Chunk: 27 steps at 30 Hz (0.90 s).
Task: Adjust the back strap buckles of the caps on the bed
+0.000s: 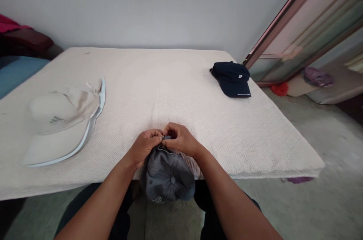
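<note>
A dark grey baseball cap [171, 174] hangs over the front edge of the table, its crown button facing up and its small white logo toward me. My left hand [146, 143] pinches the strap at the back of this cap. Close beside it, nearly touching, my right hand [181, 140] pinches the same strap from the other side. The fingertips of both hands hide most of the strap and any fastener on it.
On the left of the covered table [159, 81] lies a cream cap [62, 119] with a pale blue edge. A navy cap [231, 78] sits at the far right. Behind the table rises a grey wall [147, 5]; a pink-framed glass door [286, 28] stands at right.
</note>
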Available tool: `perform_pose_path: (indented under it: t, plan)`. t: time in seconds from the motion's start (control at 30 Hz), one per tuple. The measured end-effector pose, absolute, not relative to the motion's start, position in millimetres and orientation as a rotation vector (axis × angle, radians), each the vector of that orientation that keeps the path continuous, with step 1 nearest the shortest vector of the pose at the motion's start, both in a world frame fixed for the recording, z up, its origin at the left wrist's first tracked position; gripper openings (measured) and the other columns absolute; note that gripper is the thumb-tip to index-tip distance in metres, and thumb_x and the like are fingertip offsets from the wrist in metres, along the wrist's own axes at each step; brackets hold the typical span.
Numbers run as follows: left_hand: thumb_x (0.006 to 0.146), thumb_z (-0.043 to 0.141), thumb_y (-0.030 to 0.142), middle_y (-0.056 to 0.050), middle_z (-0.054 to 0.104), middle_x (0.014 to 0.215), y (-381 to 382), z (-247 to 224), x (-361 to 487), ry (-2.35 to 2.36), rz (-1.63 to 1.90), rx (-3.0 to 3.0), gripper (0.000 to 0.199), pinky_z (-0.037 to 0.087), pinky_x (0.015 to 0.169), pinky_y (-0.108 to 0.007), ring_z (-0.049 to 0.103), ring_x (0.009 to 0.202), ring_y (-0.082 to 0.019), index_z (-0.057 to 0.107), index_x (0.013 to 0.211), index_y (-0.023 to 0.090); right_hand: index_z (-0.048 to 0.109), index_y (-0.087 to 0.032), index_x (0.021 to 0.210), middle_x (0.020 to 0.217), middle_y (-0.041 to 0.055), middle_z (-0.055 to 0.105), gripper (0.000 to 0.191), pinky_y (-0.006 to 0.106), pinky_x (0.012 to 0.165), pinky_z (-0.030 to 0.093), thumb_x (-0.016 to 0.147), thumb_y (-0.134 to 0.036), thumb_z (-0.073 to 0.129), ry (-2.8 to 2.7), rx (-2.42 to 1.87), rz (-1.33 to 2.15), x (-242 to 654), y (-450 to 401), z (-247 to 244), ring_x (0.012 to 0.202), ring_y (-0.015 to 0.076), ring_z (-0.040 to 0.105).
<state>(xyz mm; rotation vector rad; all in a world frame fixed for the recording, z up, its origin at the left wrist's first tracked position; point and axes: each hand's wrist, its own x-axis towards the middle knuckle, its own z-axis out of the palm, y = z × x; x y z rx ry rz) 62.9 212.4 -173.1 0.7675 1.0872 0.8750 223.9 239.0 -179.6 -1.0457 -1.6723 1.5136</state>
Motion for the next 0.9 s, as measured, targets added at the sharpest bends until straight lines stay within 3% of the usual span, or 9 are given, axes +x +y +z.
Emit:
perform_pose_path:
  t: [0.47,0.73,0.9]
  plan:
    - [0.066,0.064,0.016,-0.001,0.061,0.069,209.0,-172.8,63.1,0.889,0.968,0.528,0.005,0.043,0.06,-0.024,0.055,0.061,-0.012,0.061,0.069,0.014,0.053,-0.018,0.077,0.069,-0.0028,0.052,0.02,0.023,0.055,0.034,0.067,-0.024,0.069,-1.557,-1.036,1.557,224.1,238.8,-180.2,0.062,0.0101,0.046]
    - [0.069,0.063,0.017,-0.003,0.055,0.107,208.6,-171.0,63.1,1.052,1.001,0.799,0.009,0.041,0.068,-0.025,0.055,0.077,-0.012,0.055,0.064,0.015,0.053,-0.018,0.076,0.067,-0.0034,0.051,0.017,0.022,0.054,0.034,0.068,-0.023,0.067,-1.633,-1.105,1.451,227.2,238.8,-178.1,0.061,0.0098,0.045]
    - [0.07,0.061,0.021,-0.005,0.054,0.107,211.0,-172.2,61.5,1.234,1.002,1.001,0.012,0.039,0.071,-0.027,0.053,0.081,-0.015,0.053,0.063,0.017,0.053,-0.018,0.076,0.066,-0.0039,0.05,0.016,0.022,0.054,0.033,0.068,-0.023,0.066,-1.747,-1.154,1.324,228.3,238.5,-174.3,0.061,0.0101,0.044]
